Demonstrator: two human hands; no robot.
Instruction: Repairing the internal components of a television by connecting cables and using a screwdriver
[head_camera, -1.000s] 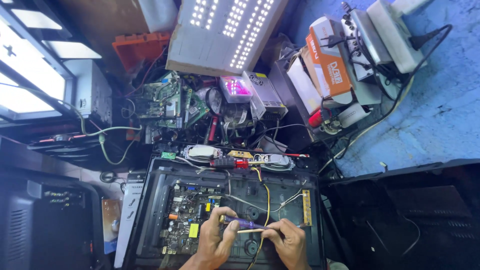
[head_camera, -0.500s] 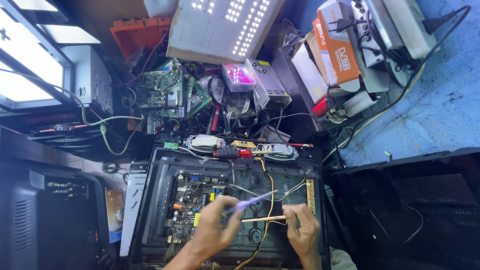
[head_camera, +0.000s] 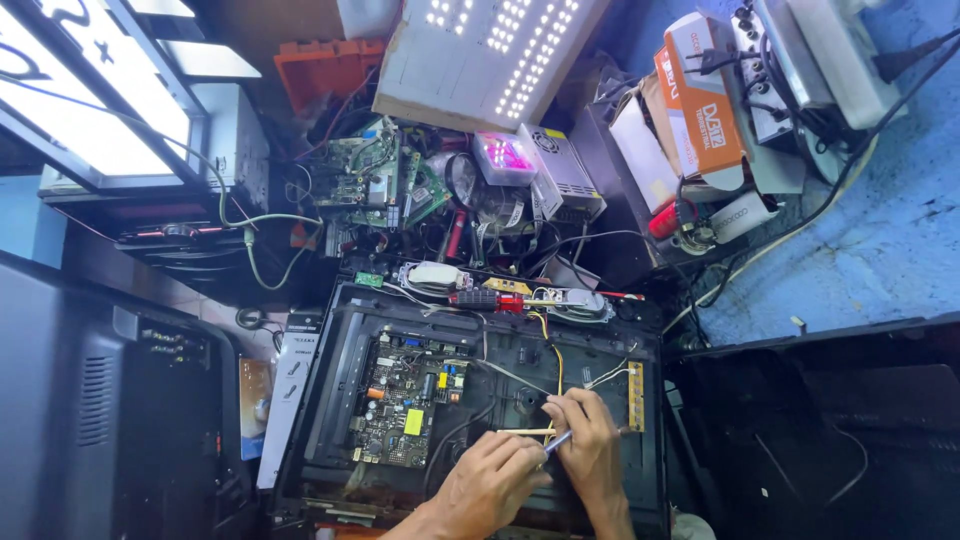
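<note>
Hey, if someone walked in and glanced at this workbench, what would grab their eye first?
Probably the glowing LED panel at top centre, above a pile of green circuit boards and cables. Lower down, the opened black television back shows its main board, and the left hand and right hand meet there, the left holding a thin tool.

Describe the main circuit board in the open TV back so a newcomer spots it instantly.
Start at the black open TV back at bottom centre. The circuit board sits in its left half, left of both hands. Only it carries a bright yellow square component.
</note>
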